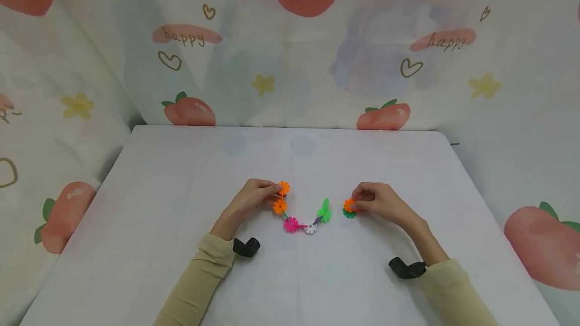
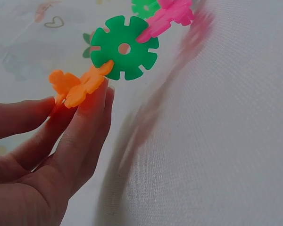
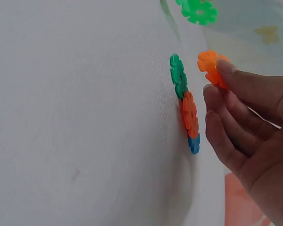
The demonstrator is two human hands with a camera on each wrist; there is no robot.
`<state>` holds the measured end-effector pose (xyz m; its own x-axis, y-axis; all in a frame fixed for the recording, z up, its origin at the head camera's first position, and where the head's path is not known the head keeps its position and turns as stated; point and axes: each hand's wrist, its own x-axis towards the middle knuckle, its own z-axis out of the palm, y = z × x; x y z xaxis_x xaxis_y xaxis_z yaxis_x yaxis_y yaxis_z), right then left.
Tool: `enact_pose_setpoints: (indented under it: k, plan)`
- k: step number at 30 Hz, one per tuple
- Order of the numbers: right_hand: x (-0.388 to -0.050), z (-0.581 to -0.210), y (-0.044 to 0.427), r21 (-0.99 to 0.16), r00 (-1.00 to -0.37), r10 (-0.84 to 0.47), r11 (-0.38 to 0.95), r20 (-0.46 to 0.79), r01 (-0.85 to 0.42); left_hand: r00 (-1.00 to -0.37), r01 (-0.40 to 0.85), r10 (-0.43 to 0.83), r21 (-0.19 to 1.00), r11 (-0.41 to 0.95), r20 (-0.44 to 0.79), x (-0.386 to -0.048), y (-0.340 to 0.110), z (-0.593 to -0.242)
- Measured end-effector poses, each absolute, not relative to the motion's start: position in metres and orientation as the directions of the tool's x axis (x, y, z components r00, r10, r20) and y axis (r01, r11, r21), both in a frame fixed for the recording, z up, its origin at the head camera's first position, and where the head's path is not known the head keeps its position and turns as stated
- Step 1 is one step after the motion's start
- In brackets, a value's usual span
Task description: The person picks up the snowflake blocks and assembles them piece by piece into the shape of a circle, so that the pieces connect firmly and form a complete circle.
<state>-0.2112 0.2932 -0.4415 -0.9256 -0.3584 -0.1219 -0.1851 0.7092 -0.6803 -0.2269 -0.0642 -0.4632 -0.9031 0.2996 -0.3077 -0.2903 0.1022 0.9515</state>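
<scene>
My left hand (image 1: 248, 199) pinches the orange end of a curved chain of notched plastic discs. Down from that end come another orange disc (image 1: 280, 207), a pink disc (image 1: 291, 224), a white disc (image 1: 310, 227) and a light green disc (image 1: 323, 214). Close up in the left wrist view, a dark green disc (image 2: 125, 60) links the orange and pink pieces. To the right of the chain, my right hand (image 1: 384, 204) holds a loose orange disc (image 3: 210, 66) between thumb and fingers. Below it in the right wrist view, a green disc (image 3: 178, 77), a red-orange disc (image 3: 190, 115) and a blue disc (image 3: 194, 144) overlap on the table.
A white-covered table (image 1: 136, 245) spreads under both hands. Behind it hangs a printed curtain (image 1: 290, 64) with fruit, hearts and lettering. A black curved piece (image 1: 246, 247) sits at the left cuff and a similar black piece (image 1: 407, 268) at the right.
</scene>
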Motion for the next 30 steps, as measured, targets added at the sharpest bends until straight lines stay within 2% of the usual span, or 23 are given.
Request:
enact_pose_setpoints:
  k: [5, 12, 30]
  plan:
    - [-0.216, -0.443, 0.282, -0.706, -0.943, -0.331, 0.678, -0.046, -0.203, -0.893, -0.292, 0.325, 0.95, 0.109, -0.312, -0.228, -0.064, -0.465]
    - [-0.225, -0.441, 0.26, -0.758, -0.948, -0.319, 0.622, -0.016, -0.196, -0.888, -0.307, 0.324, 0.946, 0.108, -0.325, -0.226, -0.064, -0.467]
    - [-0.246, -0.439, 0.195, -0.805, -0.905, -0.419, 0.512, 0.07, -0.3, -0.892, -0.301, 0.306, 0.942, 0.145, -0.332, -0.225, -0.065, -0.467]
